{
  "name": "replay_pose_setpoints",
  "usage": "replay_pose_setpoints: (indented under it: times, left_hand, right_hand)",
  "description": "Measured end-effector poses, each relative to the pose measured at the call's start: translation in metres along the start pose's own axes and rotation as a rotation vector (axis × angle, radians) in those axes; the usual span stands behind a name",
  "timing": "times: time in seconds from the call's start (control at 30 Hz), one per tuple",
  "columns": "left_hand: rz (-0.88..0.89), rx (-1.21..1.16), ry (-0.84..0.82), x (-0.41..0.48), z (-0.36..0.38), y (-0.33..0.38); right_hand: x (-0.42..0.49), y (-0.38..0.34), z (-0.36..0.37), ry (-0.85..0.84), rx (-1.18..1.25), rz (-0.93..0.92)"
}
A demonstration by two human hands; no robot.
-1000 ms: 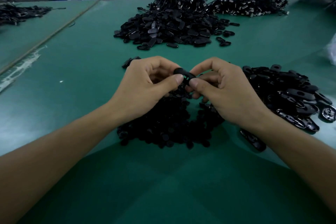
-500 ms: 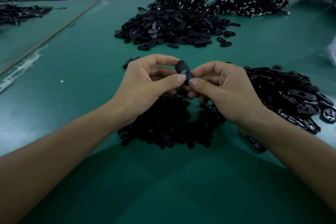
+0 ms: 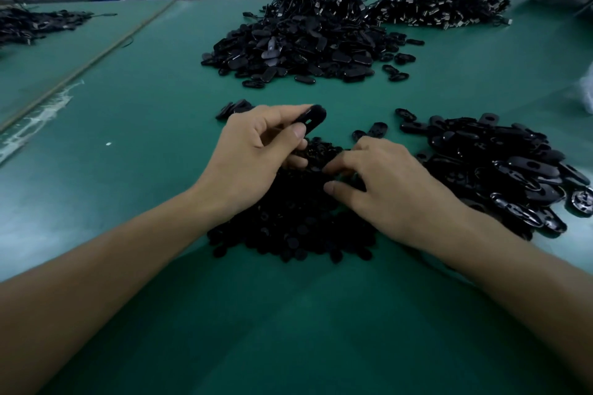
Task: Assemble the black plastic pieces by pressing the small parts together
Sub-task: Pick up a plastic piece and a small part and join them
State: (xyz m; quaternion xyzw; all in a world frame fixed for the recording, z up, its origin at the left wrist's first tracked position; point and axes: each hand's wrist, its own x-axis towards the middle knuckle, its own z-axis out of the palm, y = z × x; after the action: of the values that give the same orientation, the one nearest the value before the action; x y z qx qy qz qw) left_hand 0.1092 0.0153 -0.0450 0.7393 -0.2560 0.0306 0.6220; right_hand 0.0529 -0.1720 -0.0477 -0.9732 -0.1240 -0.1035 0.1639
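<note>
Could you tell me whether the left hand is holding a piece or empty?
Holding: the left hand pinches an oval black piece between thumb and forefinger, above the pile.

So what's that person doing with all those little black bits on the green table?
A person is putting small plastic parts together. The left hand pinches one black oval plastic piece with a slot in it, raised above the table. The right hand reaches down, fingers spread, onto the heap of tiny round black parts, probably for the next bit to press in. A pile of black oval shells lies to the right, and a bigger heap sits farther back on the green table.
</note>
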Motion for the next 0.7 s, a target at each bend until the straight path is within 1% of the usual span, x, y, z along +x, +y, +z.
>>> replay_pose_setpoints:
  times: [0.1, 0.27, 0.43, 0.7]
  left_hand:
    - [0.011, 0.005, -0.005, 0.0, -0.0002, -0.0004]
    - [-0.033, -0.037, 0.017, 0.0011, -0.0012, -0.0028]
    - [-0.016, -0.043, 0.047, 0.0007, -0.0022, -0.002]
    - [-0.008, 0.007, 0.06, 0.0011, -0.0015, -0.0009]
  right_hand:
    - [0.0007, -0.0031, 0.001, 0.012, 0.038, -0.013]
    - [0.001, -0.0045, 0.0021, 0.06, 0.038, -0.006]
    - [0.0013, -0.0087, 0.0043, 0.022, 0.073, -0.053]
    - [0.0054, -0.005, 0.0052, 0.016, 0.1, -0.026]
